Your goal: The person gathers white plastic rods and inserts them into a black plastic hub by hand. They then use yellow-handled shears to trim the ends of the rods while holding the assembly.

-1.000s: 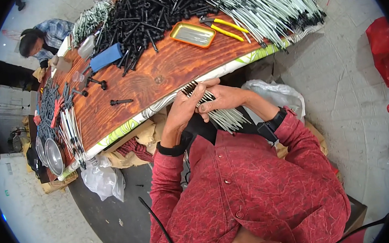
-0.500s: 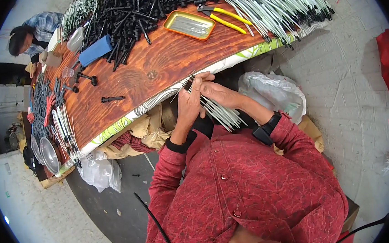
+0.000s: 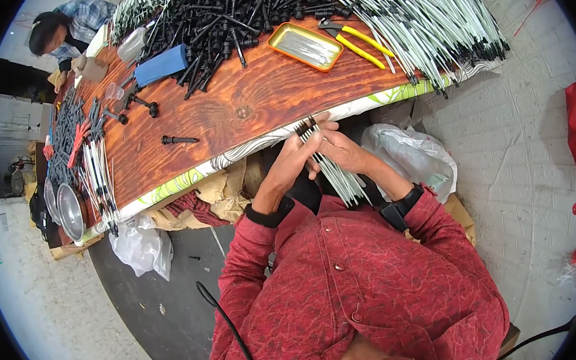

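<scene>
Both my hands hold one bundle of thin white rods with dark ends [image 3: 343,181], in front of my body just off the table's near edge. My left hand [image 3: 288,166] is closed round the bundle from the left, below the dark ends. My right hand [image 3: 348,151] grips it from the right, its fingers partly hidden behind the rods. The dark ends stick up between the hands, and the white lengths slant down toward my jacket. On the wooden table [image 3: 215,108] beyond, a single black ribbed plastic part [image 3: 180,140] lies to the left.
A heap of black plastic parts [image 3: 221,13] covers the table's back, with many white rods [image 3: 434,23] at right. Between them are a yellow tray [image 3: 326,67] of thin pieces and yellow-handled pliers [image 3: 366,53]. A blue block [image 3: 160,65], metal bowl [image 3: 69,212] and another person [image 3: 79,24] are left.
The view has shifted, so the table's things appear lower and further right. The bundle's dark ends now show more plainly between my hands, which still hold it.
</scene>
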`<state>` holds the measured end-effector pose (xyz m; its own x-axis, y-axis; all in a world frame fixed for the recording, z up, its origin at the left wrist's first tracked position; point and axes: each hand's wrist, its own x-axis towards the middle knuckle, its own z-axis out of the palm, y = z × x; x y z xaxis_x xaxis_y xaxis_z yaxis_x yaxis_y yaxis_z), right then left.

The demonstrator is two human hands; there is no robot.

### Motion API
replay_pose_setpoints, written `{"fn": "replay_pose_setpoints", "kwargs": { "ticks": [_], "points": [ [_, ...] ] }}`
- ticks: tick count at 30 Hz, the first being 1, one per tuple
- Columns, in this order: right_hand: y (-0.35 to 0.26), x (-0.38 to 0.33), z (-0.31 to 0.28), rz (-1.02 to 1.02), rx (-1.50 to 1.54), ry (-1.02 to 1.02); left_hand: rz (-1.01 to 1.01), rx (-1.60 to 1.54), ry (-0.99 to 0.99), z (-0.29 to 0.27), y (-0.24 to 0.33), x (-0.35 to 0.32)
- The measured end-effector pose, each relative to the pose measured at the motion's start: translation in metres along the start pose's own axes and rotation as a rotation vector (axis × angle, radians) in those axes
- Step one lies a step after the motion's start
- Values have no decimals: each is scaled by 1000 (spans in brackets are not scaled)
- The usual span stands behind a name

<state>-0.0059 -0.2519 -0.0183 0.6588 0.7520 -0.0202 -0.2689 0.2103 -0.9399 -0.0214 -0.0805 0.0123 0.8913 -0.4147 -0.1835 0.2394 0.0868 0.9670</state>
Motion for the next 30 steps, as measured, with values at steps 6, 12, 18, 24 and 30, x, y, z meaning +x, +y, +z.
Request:
{"fn": "replay_pose_setpoints", "kwargs": {
  "ticks": [6,12,18,24,30],
  "points": [
    [13,2,-3,29,-8,143,208,-272,434,6,-15,-9],
    [1,-5,5,66,-96,250,142,-122,291,14,-5,-8],
    [4,-7,-2,120,22,268,169,-169,326,18,-1,-2],
    [6,-4,-5,143,117,415,218,-124,555,-5,-19,-14],
    [6,-5,-6,63,28,278,215,-266,520,-6,-20,-10]
  ]
}}
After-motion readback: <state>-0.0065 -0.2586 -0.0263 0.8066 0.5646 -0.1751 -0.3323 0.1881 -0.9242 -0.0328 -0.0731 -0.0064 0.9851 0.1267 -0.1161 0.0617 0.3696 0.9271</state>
